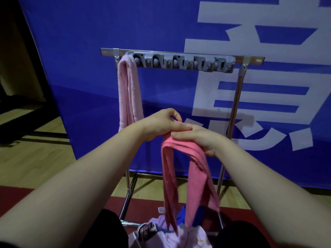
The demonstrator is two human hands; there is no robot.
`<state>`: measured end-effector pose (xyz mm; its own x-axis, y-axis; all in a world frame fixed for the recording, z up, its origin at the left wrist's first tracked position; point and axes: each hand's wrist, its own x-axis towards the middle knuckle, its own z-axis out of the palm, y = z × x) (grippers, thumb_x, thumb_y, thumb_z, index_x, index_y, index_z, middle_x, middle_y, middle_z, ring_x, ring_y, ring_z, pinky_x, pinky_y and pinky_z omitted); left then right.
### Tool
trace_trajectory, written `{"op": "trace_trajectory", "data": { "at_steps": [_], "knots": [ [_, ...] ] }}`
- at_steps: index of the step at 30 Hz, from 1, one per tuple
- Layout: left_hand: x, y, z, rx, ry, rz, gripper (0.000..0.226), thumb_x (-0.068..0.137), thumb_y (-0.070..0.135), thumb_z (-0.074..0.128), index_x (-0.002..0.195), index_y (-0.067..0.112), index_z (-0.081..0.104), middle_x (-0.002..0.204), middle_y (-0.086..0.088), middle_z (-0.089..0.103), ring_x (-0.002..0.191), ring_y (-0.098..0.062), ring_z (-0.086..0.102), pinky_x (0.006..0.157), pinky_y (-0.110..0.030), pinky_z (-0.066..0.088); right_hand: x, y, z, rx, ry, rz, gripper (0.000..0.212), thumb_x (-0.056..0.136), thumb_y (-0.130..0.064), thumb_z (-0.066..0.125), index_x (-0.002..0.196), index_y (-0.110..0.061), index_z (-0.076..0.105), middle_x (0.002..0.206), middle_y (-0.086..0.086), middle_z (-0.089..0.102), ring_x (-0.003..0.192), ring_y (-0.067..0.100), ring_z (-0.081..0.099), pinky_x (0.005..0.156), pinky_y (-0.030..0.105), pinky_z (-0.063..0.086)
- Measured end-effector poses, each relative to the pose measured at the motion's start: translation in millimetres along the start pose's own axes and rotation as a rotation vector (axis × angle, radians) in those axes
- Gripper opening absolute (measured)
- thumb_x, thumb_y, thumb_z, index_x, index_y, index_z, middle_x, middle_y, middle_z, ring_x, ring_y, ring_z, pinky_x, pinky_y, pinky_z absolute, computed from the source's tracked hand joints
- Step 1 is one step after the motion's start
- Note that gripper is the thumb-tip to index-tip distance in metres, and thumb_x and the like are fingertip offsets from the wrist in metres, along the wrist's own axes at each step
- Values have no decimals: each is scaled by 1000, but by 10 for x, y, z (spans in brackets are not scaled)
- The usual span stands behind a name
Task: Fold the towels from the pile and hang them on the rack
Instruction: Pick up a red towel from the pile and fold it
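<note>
A folded pink towel (180, 169) hangs doubled over in front of me, its two ends dangling towards the floor. My left hand (161, 122) pinches its top fold from the left, and my right hand (198, 138) grips the same fold from the right, fingers curled over the cloth. Behind them stands the metal rack (238, 97) with a grey row of hooks (182, 63) on its top bar. A pale pink towel (128, 93) hangs folded at the rack's left end. The pile of towels (172, 233) lies low in front of me, in lilac, blue and striped cloth.
A large blue banner (89, 51) with white characters stands right behind the rack. The floor is wood with a dark red strip (143, 206) under the rack's base. My dark-clothed knees frame the pile at the bottom edge.
</note>
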<state>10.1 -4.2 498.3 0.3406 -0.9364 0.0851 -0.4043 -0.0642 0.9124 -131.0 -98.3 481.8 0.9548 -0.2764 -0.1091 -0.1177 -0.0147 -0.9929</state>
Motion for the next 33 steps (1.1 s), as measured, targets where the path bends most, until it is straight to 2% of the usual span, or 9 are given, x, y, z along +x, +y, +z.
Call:
{"op": "trace_trajectory", "data": {
  "at_steps": [3, 5, 8, 10, 16, 20, 26, 28, 33],
  "knots": [
    [2, -29, 19, -73, 83, 69, 47, 76, 49, 77, 98, 9, 61, 93, -15, 69, 81, -20, 62, 77, -38, 51, 4, -28, -22, 105, 52, -87, 36, 84, -2, 67, 119, -9, 62, 102, 13, 69, 85, 20, 66, 80, 27, 55],
    [-27, -54, 19, -123, 104, 85, 38, 84, 49, 69, 95, 14, 60, 87, -8, 64, 79, -17, 55, 74, -33, 45, 48, -15, -55, 166, 105, -163, 43, 85, 0, 65, 126, -9, 60, 108, 13, 69, 93, 20, 67, 88, 29, 54],
    [-107, -130, -15, -168, 34, 37, 43, 92, 51, 59, 106, 10, 59, 94, 0, 63, 89, -14, 57, 86, -33, 46, 99, 19, -112, 234, 181, -181, 57, 80, -6, 71, 135, -11, 56, 120, 16, 66, 108, 26, 64, 101, 38, 47],
    [-189, -189, -56, -147, -59, 32, 46, 90, 53, 60, 113, 13, 59, 102, 5, 66, 98, -10, 60, 97, -35, 44, 105, 22, -125, 234, 214, -177, 53, 82, -6, 69, 134, -13, 57, 117, 14, 68, 106, 25, 65, 96, 38, 49],
    [-327, -323, -157, -175, -180, 53, 55, 78, 9, 78, 127, 14, 54, 120, -9, 66, 110, -20, 65, 96, -35, 52, 119, -24, -57, 290, 211, -206, 46, 87, -1, 59, 130, -17, 60, 90, 5, 69, 84, 16, 67, 77, 29, 54],
    [-303, -400, -95, -24, -120, 72, 59, 76, -2, 77, 126, 19, 53, 114, -7, 68, 108, -21, 66, 95, -37, 54, 134, -34, -10, 312, 198, -210, 44, 87, 1, 55, 129, -14, 61, 85, 6, 67, 80, 17, 64, 80, 30, 54],
    [-218, -471, 195, 58, 163, 121, 48, 78, 23, 80, 116, 15, 51, 104, 1, 62, 99, -21, 66, 83, -41, 57, 137, -41, 5, 447, 167, -220, 40, 83, -5, 58, 122, -10, 66, 92, 13, 64, 88, 24, 60, 93, 37, 50],
    [-156, -514, 250, 134, 264, 127, 45, 77, 31, 77, 113, 17, 54, 104, 4, 59, 97, -16, 64, 81, -40, 57, 121, -62, -2, 456, 176, -208, 38, 84, -7, 57, 122, -10, 67, 88, 12, 63, 82, 21, 60, 86, 34, 52],
    [70, -835, 270, 414, 283, 87, 29, 77, 39, 53, 104, 31, 54, 101, 7, 61, 93, -14, 62, 78, -44, 56, 84, -95, -55, 500, 187, -183, 39, 86, -6, 56, 125, -8, 63, 84, 11, 65, 75, 19, 63, 81, 33, 55]
  ]
}}
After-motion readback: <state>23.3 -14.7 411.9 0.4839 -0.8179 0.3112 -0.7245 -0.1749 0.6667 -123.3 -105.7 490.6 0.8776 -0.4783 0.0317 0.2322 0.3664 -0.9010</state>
